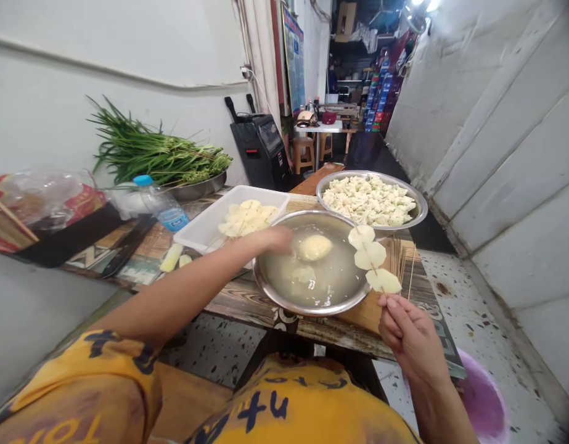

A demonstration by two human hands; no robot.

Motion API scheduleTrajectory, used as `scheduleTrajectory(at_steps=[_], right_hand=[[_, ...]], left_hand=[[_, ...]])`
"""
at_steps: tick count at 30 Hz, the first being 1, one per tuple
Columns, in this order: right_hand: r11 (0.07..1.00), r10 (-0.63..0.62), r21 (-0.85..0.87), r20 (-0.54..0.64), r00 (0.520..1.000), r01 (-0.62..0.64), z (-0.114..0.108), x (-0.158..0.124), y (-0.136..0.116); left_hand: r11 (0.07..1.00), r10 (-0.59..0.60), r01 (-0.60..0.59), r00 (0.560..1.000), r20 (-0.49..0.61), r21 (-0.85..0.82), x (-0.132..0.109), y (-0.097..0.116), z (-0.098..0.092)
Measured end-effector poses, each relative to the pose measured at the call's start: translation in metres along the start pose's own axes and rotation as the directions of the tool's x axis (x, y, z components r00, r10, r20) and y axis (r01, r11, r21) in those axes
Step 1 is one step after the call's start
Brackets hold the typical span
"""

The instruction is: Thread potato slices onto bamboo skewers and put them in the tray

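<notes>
Pinched in my right hand [407,327] is a thin bamboo skewer with three pale potato slices [374,256] threaded on it, held at the right side of a metal bowl [266,290]. Cloudy water fills this bowl. A peeled potato [315,247] shows at the water's surface, with a loose slice [303,274] nearer me. My left hand [279,239] is over the bowl's left side, blurred, so its fingers cannot be made out. Left of it stands a white plastic tray [194,233] holding many potato slices [248,217].
Behind the bowl sits a basin of cauliflower florets [370,200]. Bare skewers [399,259] lie to the right. Green stalks [159,154], a water bottle [161,203] and a black-handled tool [127,250] are at left. A pink tub [485,401] stands on the floor.
</notes>
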State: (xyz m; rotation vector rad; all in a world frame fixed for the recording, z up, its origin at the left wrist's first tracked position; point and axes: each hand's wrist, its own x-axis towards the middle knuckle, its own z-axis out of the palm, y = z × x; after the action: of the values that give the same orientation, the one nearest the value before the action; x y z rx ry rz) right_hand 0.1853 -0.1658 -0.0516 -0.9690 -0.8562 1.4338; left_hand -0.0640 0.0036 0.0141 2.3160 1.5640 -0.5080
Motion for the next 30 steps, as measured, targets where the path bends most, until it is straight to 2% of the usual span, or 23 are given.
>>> scheduleTrajectory(at_steps=[2, 5, 11, 16, 20, 22, 24, 26, 28, 30], right_hand=[[1.0, 0.004, 0.002, 0.005, 1.0, -0.004, 0.0, 0.0, 0.0], [1.0, 0.002, 0.004, 0.006, 1.0, -0.002, -0.001, -0.001, -0.001], [1.0, 0.008, 0.029, -0.002, 1.0, -0.008, -0.001, -0.002, -0.002], [0.999, 0.009, 0.032, 0.011, 1.0, -0.009, 0.0, -0.004, 0.0], [1.0, 0.014, 0.021, -0.008, 1.0, -0.014, -0.001, -0.004, -0.001], [1.0, 0.016, 0.016, -0.014, 1.0, -0.016, -0.001, -0.003, -0.002], [1.0, 0.019, 0.012, -0.015, 1.0, -0.019, -0.001, -0.003, -0.002], [1.0, 0.019, 0.007, -0.014, 1.0, -0.019, -0.001, -0.003, -0.002], [1.0, 0.016, 0.003, -0.011, 1.0, -0.016, 0.0, -0.002, -0.002], [1.0, 0.013, 0.0, -0.01, 1.0, -0.013, 0.0, -0.002, -0.001]], left_hand=[[0.998, 0.02, -0.024, 0.997, 0.069, 0.061, 0.006, 0.006, 0.006], [0.995, 0.081, -0.088, 0.985, 0.153, 0.043, 0.013, 0.013, 0.016], [0.951, 0.31, -0.303, 0.923, 0.228, -0.065, 0.007, 0.016, 0.028], [0.942, 0.33, -0.295, 0.905, 0.27, -0.161, -0.004, 0.021, 0.033], [0.842, 0.472, -0.279, 0.796, 0.379, -0.462, -0.009, 0.015, 0.025], [0.781, 0.518, -0.237, 0.763, 0.387, -0.578, -0.009, 0.01, 0.019], [0.729, 0.539, -0.219, 0.767, 0.348, -0.648, -0.008, 0.005, 0.015], [0.659, 0.537, -0.186, 0.795, 0.283, -0.729, -0.005, 0.001, 0.013], [0.538, 0.508, -0.124, 0.837, 0.203, -0.833, 0.0, -0.001, 0.013], [0.388, 0.429, -0.088, 0.898, 0.096, -0.917, 0.007, -0.001, 0.014]])
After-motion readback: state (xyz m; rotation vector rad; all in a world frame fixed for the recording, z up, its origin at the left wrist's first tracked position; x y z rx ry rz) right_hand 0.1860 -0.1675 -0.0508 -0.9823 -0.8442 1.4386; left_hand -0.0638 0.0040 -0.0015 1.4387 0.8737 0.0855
